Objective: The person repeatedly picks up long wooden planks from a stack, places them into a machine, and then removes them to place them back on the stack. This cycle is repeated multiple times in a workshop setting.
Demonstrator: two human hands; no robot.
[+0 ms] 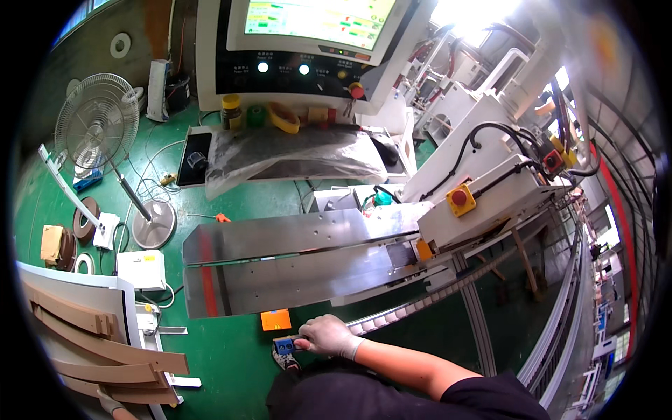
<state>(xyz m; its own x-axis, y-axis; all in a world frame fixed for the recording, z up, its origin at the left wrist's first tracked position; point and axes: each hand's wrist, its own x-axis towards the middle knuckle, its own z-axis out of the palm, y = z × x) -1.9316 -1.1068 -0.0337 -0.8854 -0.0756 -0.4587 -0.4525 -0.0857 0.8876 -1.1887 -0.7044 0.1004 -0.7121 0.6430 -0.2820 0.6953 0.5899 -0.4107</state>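
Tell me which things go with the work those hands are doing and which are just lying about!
Seem part of the work:
brown strips, by the left hand
blue block, at the right hand

Seem just lying about:
standing fan
yellow tape roll
yellow-lidded jar

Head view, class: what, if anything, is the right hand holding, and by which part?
The right hand appears to hold a small blue object by its right end.

Short white captions (265, 55) on the black rectangular control panel (283, 84), far side.
They stand around its round white-lit buttons (304, 69); on my feed, the bright green-and-white screen (315, 22) above shows rows too blurred to read. Near, the flat orange rectangular plate (276, 319) bears tiny marks I cannot make out.
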